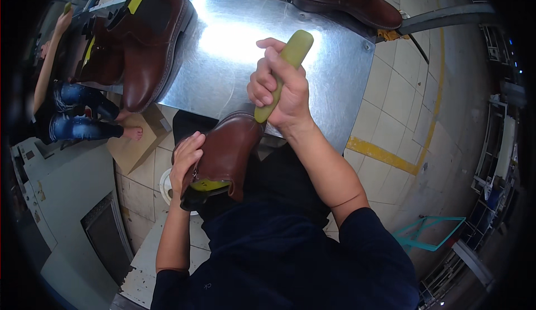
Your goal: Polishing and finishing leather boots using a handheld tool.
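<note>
A brown leather ankle boot (228, 145) lies across my lap, toe against the metal table's near edge and its opening toward me, showing a yellow-green lining. My left hand (187, 162) grips the boot's shaft from the left side, fingers over the leather. In a closed fist, my right hand (285, 89) holds a long, rounded yellow-green block (298, 47). The block stands tilted, with its lower end at the boot's toe; whether the two touch I cannot tell.
The shiny metal table (223, 81) bears brown boots (151, 53) at the left and another brown boot (346, 0) at the far right. At the left sits another person, in jeans (84, 126), one raised hand holding a green piece. A cardboard box (137, 142) stands by that person's feet.
</note>
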`<act>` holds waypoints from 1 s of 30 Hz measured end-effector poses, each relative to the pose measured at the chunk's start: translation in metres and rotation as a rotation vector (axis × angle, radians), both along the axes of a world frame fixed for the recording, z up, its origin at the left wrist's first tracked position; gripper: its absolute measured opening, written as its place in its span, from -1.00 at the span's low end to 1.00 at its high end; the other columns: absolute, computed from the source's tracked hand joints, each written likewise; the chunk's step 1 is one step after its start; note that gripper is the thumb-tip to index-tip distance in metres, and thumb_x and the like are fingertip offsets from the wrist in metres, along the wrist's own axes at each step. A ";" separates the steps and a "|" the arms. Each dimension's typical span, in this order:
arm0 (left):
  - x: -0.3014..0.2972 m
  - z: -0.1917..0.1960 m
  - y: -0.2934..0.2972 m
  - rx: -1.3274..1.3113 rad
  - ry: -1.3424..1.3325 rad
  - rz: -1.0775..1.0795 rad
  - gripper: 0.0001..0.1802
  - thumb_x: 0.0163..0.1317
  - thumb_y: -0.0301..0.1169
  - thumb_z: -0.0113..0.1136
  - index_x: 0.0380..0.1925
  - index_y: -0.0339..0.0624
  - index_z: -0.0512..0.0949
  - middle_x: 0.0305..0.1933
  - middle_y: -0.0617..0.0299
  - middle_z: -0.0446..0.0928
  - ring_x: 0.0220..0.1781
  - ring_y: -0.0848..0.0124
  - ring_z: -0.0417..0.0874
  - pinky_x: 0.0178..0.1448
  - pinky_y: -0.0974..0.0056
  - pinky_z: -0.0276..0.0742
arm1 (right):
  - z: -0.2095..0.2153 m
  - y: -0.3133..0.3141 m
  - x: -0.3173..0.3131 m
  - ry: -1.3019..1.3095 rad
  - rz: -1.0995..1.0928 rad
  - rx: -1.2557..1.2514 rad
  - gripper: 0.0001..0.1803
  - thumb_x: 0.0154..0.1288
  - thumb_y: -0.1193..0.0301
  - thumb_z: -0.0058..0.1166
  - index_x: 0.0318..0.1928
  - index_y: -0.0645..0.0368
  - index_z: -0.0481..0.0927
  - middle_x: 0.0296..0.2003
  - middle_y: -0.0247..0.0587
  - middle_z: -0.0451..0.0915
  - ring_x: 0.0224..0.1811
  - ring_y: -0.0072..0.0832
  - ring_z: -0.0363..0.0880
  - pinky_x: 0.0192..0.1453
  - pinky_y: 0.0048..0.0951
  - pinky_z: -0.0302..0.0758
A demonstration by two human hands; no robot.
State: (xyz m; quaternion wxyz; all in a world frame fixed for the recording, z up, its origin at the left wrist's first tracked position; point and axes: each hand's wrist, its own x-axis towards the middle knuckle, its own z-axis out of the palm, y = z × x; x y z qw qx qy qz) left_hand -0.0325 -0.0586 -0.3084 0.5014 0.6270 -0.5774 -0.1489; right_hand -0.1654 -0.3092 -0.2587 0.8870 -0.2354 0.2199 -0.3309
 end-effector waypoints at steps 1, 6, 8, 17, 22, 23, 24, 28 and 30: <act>0.000 -0.003 0.000 -0.038 -0.023 -0.025 -0.62 0.40 -0.34 0.23 0.16 -0.14 0.46 0.27 -0.17 0.59 0.37 -0.07 0.58 0.47 -0.11 0.35 | -0.001 0.000 0.002 -0.023 0.002 -0.011 -0.72 0.56 0.29 0.00 0.12 0.17 0.48 -0.63 -0.44 0.24 -0.73 -0.62 0.22 -0.62 -0.52 0.23; -0.006 -0.016 0.007 -0.029 -0.046 0.072 -0.68 0.42 -0.43 0.18 0.12 -0.14 0.41 0.26 -0.18 0.59 0.33 -0.12 0.60 0.42 -0.18 0.38 | -0.006 0.005 0.009 0.041 0.053 -0.065 -0.81 0.50 0.36 0.08 0.00 0.17 0.55 -0.64 -0.46 0.24 -0.74 -0.66 0.20 -0.64 -0.55 0.18; -0.010 -0.016 0.008 -0.052 -0.016 0.060 -0.67 0.41 -0.45 0.18 0.13 -0.13 0.42 0.27 -0.18 0.58 0.33 -0.12 0.59 0.43 -0.18 0.37 | -0.007 0.006 0.014 0.069 0.125 -0.101 -0.82 0.47 0.36 0.12 -0.05 0.17 0.57 -0.64 -0.47 0.25 -0.73 -0.68 0.20 -0.64 -0.56 0.17; -0.006 -0.003 0.005 0.072 -0.018 -0.017 -0.17 0.07 -0.52 0.58 0.31 -0.11 0.31 0.43 -0.24 0.39 0.47 -0.06 0.44 0.53 -0.09 0.36 | -0.009 0.006 -0.013 -0.075 0.013 0.066 -0.83 0.50 0.34 0.11 -0.06 0.16 0.54 -0.65 -0.44 0.25 -0.73 -0.64 0.25 -0.63 -0.55 0.22; -0.008 -0.006 0.010 0.111 0.091 0.009 -0.12 0.00 -0.57 0.61 0.29 -0.06 0.28 0.49 -0.23 0.31 0.50 -0.02 0.40 0.52 -0.05 0.37 | -0.027 0.017 -0.013 -0.033 -0.091 0.038 -0.81 0.49 0.35 0.14 -0.06 0.19 0.54 -0.65 -0.45 0.26 -0.74 -0.66 0.25 -0.63 -0.57 0.23; -0.007 -0.002 0.007 0.137 0.076 0.016 -0.13 0.01 -0.56 0.61 0.28 -0.06 0.28 0.47 -0.21 0.34 0.50 0.00 0.40 0.51 -0.03 0.38 | -0.029 0.020 -0.010 -0.034 -0.115 -0.029 -0.80 0.46 0.35 0.17 -0.07 0.20 0.54 -0.64 -0.45 0.28 -0.73 -0.67 0.25 -0.63 -0.59 0.22; -0.005 0.004 0.001 0.160 0.058 0.016 -0.13 0.01 -0.56 0.60 0.27 -0.07 0.27 0.46 -0.19 0.37 0.50 0.01 0.40 0.50 0.00 0.39 | -0.029 0.021 -0.008 -0.018 -0.164 -0.075 -0.79 0.41 0.35 0.23 -0.09 0.19 0.56 -0.62 -0.46 0.33 -0.72 -0.69 0.26 -0.62 -0.60 0.22; -0.006 0.051 -0.028 0.317 0.043 0.193 -0.17 -0.07 -0.53 0.65 0.25 -0.32 0.45 0.21 0.00 0.59 0.25 0.29 0.62 0.37 0.20 0.49 | -0.020 0.012 0.006 0.353 -0.330 -0.312 -0.82 0.38 0.37 0.24 -0.13 0.15 0.56 -0.60 -0.50 0.39 -0.72 -0.71 0.28 -0.63 -0.60 0.24; -0.005 0.077 -0.047 0.374 0.205 0.123 -0.25 -0.07 -0.55 0.64 0.18 -0.34 0.51 0.13 0.02 0.64 0.25 0.29 0.62 0.36 0.19 0.50 | -0.012 0.007 -0.003 0.233 -0.309 -0.215 -0.82 0.41 0.34 0.23 -0.14 0.16 0.56 -0.61 -0.48 0.41 -0.70 -0.73 0.29 -0.63 -0.60 0.21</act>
